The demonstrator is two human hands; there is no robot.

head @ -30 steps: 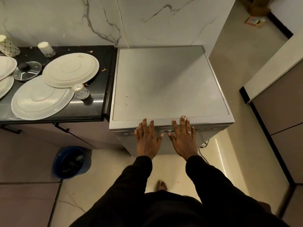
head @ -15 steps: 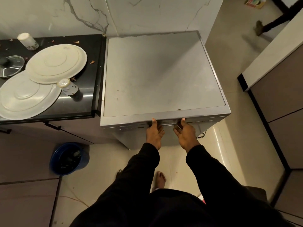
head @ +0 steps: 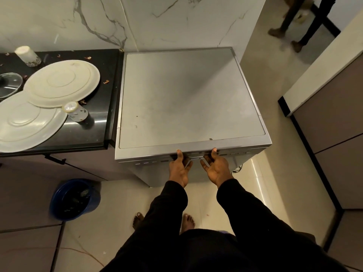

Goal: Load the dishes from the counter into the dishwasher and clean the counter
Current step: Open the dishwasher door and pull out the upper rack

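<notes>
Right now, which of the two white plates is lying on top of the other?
The plate nearer the wall; its front rim overlaps the plate at the counter's front edge.

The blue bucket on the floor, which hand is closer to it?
Left. The left hand grips the dishwasher door at its top edge, to the right of the blue bucket; the right hand grips it farther right.

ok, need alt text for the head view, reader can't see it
From above, a person's left hand and right hand grip the handle under the front edge of a grey dishwasher. On the black counter to its left lie two overlapping white plates, a cup and crumbs; a blue bucket stands on the floor below.
</notes>
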